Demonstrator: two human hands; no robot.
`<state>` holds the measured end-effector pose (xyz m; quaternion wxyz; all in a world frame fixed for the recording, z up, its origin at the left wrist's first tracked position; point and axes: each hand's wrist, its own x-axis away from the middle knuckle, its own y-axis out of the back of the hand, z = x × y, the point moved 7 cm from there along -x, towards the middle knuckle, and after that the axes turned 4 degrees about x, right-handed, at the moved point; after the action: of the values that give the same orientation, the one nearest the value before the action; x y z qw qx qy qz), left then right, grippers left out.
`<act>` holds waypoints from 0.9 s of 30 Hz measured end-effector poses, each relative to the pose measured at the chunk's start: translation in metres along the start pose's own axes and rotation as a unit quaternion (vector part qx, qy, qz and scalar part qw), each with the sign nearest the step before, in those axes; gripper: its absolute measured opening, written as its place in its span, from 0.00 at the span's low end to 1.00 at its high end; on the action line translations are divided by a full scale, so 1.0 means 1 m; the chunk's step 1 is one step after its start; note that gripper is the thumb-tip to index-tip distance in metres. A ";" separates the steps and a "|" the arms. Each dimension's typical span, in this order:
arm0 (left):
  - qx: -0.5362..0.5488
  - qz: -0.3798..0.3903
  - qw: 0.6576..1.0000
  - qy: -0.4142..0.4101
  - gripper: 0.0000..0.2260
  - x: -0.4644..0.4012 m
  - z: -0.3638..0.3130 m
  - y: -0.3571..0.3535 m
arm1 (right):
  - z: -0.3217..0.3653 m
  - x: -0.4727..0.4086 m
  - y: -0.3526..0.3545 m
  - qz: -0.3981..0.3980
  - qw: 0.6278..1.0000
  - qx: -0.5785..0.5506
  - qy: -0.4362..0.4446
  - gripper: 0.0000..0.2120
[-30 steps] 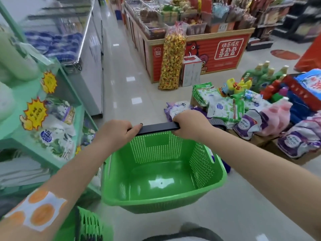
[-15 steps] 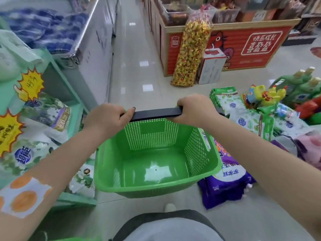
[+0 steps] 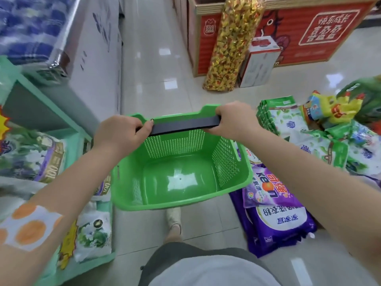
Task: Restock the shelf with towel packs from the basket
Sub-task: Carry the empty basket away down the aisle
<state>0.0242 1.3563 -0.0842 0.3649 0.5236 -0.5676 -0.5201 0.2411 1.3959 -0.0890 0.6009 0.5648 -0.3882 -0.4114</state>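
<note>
A person stands in a shop aisle, one shoe on the tiled floor, holding a green basket in the air by its black handle. The left hand is wrapped round the handle's left end and the right hand round its right end. The basket's bottom is bare, with no towel packs in it. Wrapped packs fill the green shelf along the aisle's left edge. Purple bags lie on the floor at the right, with more goods heaped beyond. The restocking step appears finished; the next move is probably refilling or putting the basket away.
</note>
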 end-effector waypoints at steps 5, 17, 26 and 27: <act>0.031 0.037 0.999 -0.020 0.27 -0.060 0.043 -0.034 | -0.009 -0.064 -0.034 0.032 0.999 0.002 -0.031 0.19; 0.049 0.136 0.989 0.008 0.28 -0.151 0.126 -0.151 | -0.023 -0.182 -0.146 0.091 0.994 -0.040 -0.046 0.22; 0.049 0.221 0.972 0.057 0.24 -0.177 0.190 -0.314 | -0.035 -0.238 -0.317 0.155 0.985 -0.052 0.049 0.23; 0.048 0.227 0.971 0.060 0.23 -0.179 0.195 -0.332 | -0.038 -0.242 -0.335 0.159 0.984 -0.056 0.051 0.22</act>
<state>-0.0578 1.6013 -0.4212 0.4814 0.4276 -0.6731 -0.3638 0.1700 1.6275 -0.4264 0.7083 0.4814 -0.4184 -0.3024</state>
